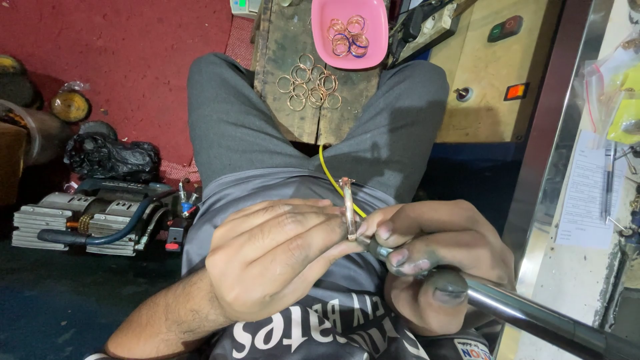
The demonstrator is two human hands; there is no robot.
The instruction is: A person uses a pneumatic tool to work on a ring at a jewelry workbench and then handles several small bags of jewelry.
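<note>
A thin copper-coloured ring (349,208) stands edge-on between the two hands over the person's lap, so its full outline is hard to make out. The left hand (277,257) pinches it at the fingertips; the right hand (427,260) is clenched around a metal rod (533,313) whose tip meets the ring and whose far end is cut off at the lower right corner. A yellow wire (331,177) runs up behind the ring, its ends hidden. Beyond the knees, a worn wooden bench (280,60) carries a loose cluster of rings (310,85) near its middle, with bare wood toward its left edge. At its far edge a pink tray (320,27) holds more rings (348,37).
</note>
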